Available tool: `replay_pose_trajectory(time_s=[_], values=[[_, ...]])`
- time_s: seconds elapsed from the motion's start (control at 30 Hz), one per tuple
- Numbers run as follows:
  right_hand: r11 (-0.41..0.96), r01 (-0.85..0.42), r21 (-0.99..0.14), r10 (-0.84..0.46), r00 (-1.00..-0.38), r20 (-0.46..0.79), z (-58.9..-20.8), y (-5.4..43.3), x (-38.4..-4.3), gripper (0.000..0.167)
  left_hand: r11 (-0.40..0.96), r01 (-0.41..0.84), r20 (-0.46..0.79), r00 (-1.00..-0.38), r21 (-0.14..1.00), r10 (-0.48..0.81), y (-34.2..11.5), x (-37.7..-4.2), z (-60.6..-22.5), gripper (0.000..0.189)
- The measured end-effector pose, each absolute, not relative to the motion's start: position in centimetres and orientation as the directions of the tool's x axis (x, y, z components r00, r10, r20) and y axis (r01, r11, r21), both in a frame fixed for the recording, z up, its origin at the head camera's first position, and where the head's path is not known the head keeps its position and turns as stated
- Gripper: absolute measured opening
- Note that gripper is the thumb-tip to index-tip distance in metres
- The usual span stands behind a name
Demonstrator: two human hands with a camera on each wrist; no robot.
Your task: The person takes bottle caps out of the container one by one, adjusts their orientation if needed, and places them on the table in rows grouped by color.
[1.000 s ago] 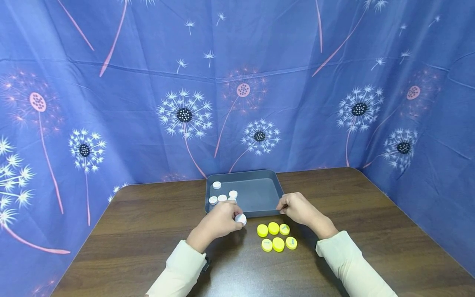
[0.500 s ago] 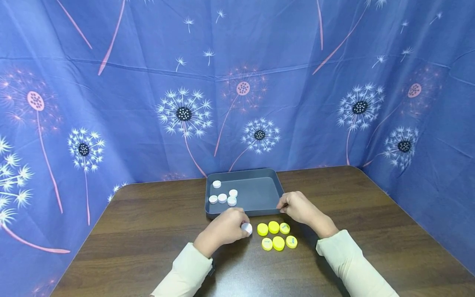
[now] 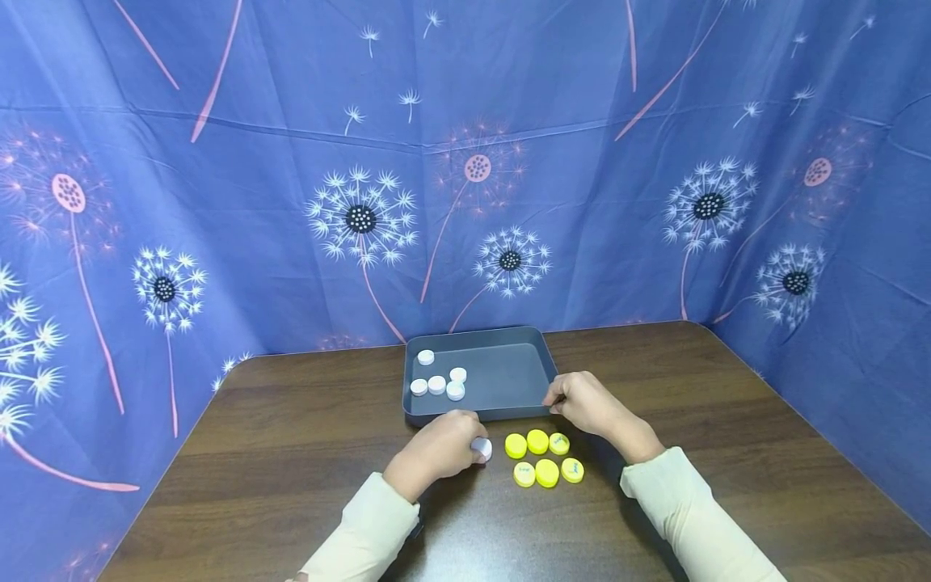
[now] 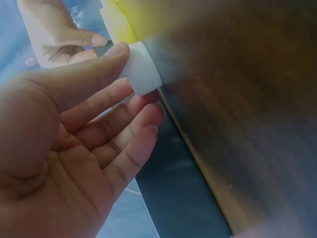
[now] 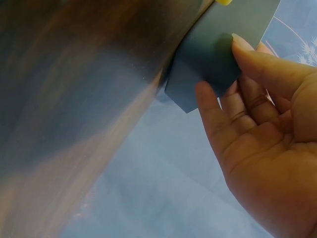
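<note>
My left hand (image 3: 442, 444) pinches a white bottle cap (image 3: 482, 449) between thumb and fingertips, in front of the dark grey tray (image 3: 509, 380). The left wrist view shows this cap (image 4: 142, 69) close up, its side turned toward the camera. At the tray's near right corner, my right hand (image 3: 592, 406) grips the rim; the right wrist view has the thumb (image 5: 267, 64) over the tray's edge. Several white bottle caps (image 3: 436, 385) lie in the left part of the tray. Between the hands, several yellow bottle caps (image 3: 537, 441) form two rows on the table.
The brown wooden table (image 3: 276, 453) extends to both sides of the tray. Behind and beside it hangs a blue cloth (image 3: 276, 242) with dandelion prints, close to the tray's far side.
My left hand has come nearer and to the right, from the tray's front edge to beside the yellow caps, still pinching the white cap. The right hand stays on the tray's corner.
</note>
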State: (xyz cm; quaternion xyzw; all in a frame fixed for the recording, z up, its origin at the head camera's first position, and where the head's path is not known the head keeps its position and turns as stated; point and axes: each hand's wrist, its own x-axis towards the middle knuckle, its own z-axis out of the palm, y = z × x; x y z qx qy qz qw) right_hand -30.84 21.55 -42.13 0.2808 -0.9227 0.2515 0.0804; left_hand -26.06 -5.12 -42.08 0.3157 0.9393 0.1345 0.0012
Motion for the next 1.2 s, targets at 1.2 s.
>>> replay_pose_trajectory(time_s=[1.2], values=[[0.735, -0.505, -0.454, -0.442, -0.863, 0.245, -42.2, 21.5, -30.6, 0.020, 0.716, 0.545, 0.313, -0.838, 0.436, 0.448, -9.5, -28.7, -38.2, 0.024]])
